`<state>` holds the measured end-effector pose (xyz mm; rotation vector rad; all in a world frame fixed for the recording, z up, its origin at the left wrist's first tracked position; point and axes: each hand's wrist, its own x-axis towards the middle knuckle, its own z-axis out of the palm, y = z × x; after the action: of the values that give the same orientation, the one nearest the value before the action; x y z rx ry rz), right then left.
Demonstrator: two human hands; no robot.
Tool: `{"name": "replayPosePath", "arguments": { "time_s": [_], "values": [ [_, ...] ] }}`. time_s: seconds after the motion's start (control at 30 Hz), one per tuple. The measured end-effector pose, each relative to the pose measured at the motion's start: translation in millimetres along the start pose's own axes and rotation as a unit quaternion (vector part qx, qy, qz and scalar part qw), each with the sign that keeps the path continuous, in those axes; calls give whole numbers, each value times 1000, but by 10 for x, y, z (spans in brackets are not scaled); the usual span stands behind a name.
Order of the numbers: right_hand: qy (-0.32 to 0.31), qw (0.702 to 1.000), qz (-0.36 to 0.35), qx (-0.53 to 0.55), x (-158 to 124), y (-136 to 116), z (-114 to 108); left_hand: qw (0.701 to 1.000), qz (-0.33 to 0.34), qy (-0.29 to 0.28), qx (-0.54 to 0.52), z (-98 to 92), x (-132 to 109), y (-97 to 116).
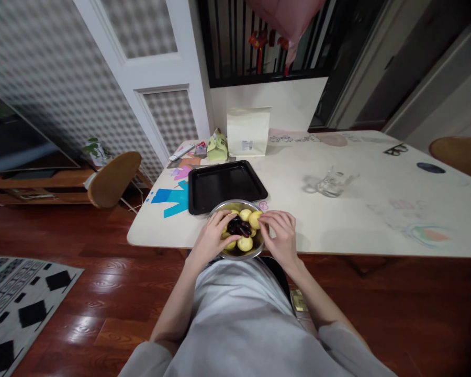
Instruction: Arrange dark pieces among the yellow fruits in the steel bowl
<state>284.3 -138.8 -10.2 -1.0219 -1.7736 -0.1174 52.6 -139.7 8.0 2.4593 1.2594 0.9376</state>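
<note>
A metal bowl (pixel 224 206) sits at the near edge of the white table (pixel 337 220). It holds several yellow dough balls (pixel 245 214) and a dark red-brown lump (pixel 238 227) in the middle. My left hand (pixel 211 238) rests on the bowl's left side, its fingers curled over the dough balls. My right hand (pixel 281 235) is at the bowl's right rim, fingertips pinched on a yellow dough ball (pixel 255 219). Just behind the bowl lies an empty black baking tray (pixel 224 185).
A clear glass jug (pixel 330 184) lies to the right of the tray. A cream paper bag (pixel 248 131) and a small green pouch (pixel 217 147) stand at the table's far side. Coloured paper shapes (pixel 171 199) lie at left. Wooden chairs (pixel 110 179) flank the table.
</note>
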Motion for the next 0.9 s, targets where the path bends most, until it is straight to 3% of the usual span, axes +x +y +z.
{"name": "replayPosePath", "arguments": {
  "time_s": [0.23,0.4,0.57,0.9],
  "values": [
    [-2,1000,-7,5,-17,2,24,998,1,-41,50,73,3,35],
    [-14,999,2,36,-19,-39,22,993,-60,-19,103,241,77,157],
    [-55,996,-5,70,-88,-84,48,986,-85,-18,143,312,168,185],
    [-135,991,7,-3,-187,-77,130,986,-109,-36,123,316,288,177]
  ]
}}
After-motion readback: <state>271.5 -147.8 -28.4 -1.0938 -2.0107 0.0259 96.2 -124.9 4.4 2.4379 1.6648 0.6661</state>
